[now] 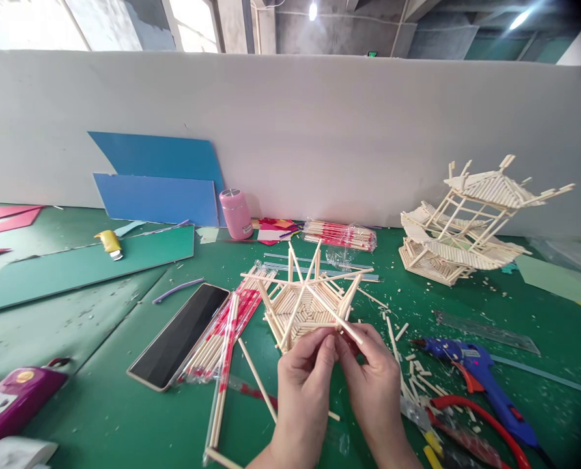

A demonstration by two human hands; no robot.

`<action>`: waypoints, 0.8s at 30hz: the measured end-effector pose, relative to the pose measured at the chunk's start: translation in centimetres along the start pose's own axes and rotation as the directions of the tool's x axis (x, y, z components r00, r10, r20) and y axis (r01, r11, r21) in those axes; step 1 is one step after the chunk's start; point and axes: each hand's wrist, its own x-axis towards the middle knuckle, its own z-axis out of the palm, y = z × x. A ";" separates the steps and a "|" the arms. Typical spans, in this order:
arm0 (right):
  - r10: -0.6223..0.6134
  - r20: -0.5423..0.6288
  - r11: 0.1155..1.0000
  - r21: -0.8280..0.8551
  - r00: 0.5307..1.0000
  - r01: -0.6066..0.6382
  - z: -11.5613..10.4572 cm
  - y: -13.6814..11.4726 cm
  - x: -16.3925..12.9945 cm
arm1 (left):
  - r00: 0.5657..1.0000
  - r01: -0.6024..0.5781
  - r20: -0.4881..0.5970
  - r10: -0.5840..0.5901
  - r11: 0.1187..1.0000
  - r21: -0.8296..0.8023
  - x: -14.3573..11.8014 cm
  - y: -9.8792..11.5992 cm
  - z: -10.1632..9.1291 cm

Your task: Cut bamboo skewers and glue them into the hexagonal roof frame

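Head view: both hands' fingers [330, 344] pinch the stick frame [310, 303] at its near edge.

Green table [124, 404], blue glue gun [481, 374], pink bottle [236, 213].

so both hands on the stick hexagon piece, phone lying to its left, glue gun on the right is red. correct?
Not quite. In the head view both hands, left hand and right hand, do hold the stick hexagon piece, and the phone does lie to its left, but the glue gun is blue, not red.
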 end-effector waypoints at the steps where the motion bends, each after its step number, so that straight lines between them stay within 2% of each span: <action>1: 0.001 -0.001 1.000 -0.001 1.000 -0.001 0.0 0.1 0.0 | 0.999 0.024 -0.021 -0.024 1.000 -0.010 0.0 0.0 0.0; 6: 0.003 -0.002 1.000 0.005 1.000 -0.003 0.0 0.2 0.0 | 0.997 0.054 -0.051 -0.055 0.998 -0.019 -0.1 0.1 0.2; 19: 0.007 -0.007 1.000 0.007 1.000 -0.007 0.0 -0.1 0.0 | 0.999 -0.021 -0.028 0.022 1.000 0.016 0.1 0.0 0.2; 22: 0.003 -0.005 1.000 0.003 1.000 -0.003 0.0 0.1 0.0 | 0.995 -0.097 0.001 0.097 0.994 0.058 0.1 0.0 0.1; 24: -0.004 -0.001 1.000 0.001 1.000 0.004 0.0 0.1 0.0 | 0.979 -0.204 0.033 0.202 0.968 0.145 0.0 0.0 0.0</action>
